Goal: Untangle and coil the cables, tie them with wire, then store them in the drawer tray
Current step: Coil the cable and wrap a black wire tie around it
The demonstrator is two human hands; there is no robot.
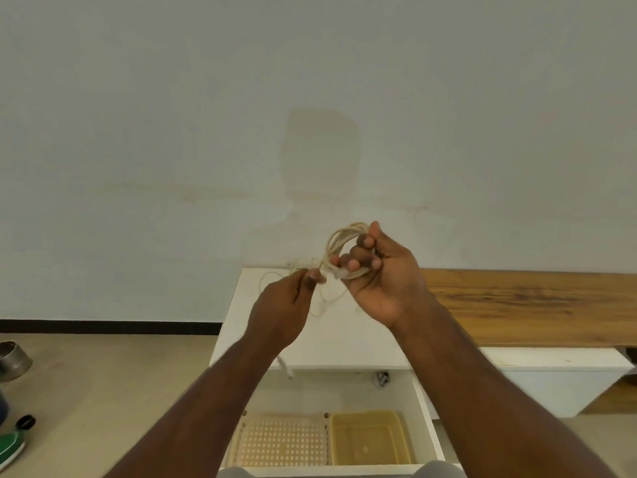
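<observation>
The cable, a thin cream-coloured cord wound into a small round coil (344, 243), is held up in front of the pale wall, just above the far edge of the white cabinet top (327, 339). The right hand (382, 281) grips the coil, its fingers curled through the loops and the thumb standing up at the coil's 3 o'clock side. The left hand (286, 305) sits at about 8 o'clock from the coil, very near it, pinching a strand between thumb and fingertip; whether that strand is the cable's loose tail or the tie wire is too fine to tell. More slack hangs between the hands and trails onto the cabinet top. The coil's ring faces the camera, so any wrap would probably pass across its lower left, where the left hand is nearer. Towards 6 o'clock, below both forearms, the white drawer (425, 419) stands open with a perforated beige tray (282, 443) on its left and a translucent yellow tray (370, 439) on its right; the hanging slack could snag on the way down. A wooden bench top (534, 298) runs off at 3 o'clock, and a metal bowl (13, 360) sits on the floor at 9 o'clock.
</observation>
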